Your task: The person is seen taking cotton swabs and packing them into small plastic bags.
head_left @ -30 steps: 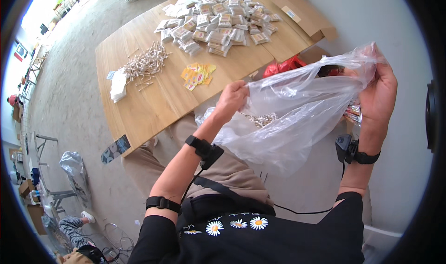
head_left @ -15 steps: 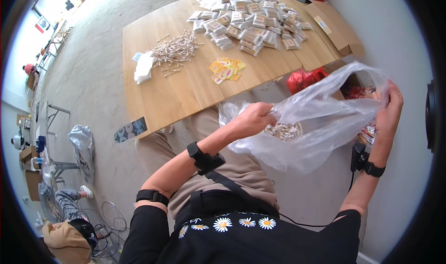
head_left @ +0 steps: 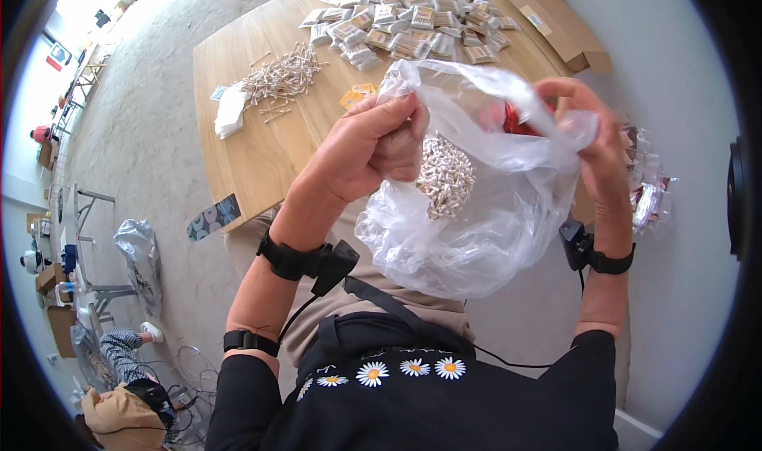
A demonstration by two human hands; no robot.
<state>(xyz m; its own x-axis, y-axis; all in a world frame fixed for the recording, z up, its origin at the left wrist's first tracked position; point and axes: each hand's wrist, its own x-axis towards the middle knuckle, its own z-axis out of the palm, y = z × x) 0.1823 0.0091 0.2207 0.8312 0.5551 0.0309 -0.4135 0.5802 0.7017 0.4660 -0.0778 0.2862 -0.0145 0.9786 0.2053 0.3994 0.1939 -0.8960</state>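
Observation:
A clear plastic bag [head_left: 484, 244] hangs between my hands in front of my lap, its mouth stretched wide. My left hand [head_left: 381, 141] is closed in a fist around one side of its rim. On the other side, my right hand [head_left: 587, 129] grips the rim with bent fingers, slightly blurred. Inside the bag lies a dense clump of cotton swabs [head_left: 447, 177], white tips showing. Beyond my left hand, loose cotton swabs [head_left: 282, 74] are heaped on the wooden table [head_left: 246, 157]. Yellow cards [head_left: 359, 94] lie partly hidden behind that hand.
Packets of swabs [head_left: 413, 22] pile up at the table's far side. White slips [head_left: 230, 111] lie beside the loose heap. A cardboard box [head_left: 556, 26] stands by the right wall, with shiny packages [head_left: 655, 193] lower down. Another person [head_left: 127, 403] is at the lower left.
Both hands have brought the bag up and closer together. The left hand has risen and moved left, the right hand has moved left, and the bag's mouth now faces me, showing more swabs.

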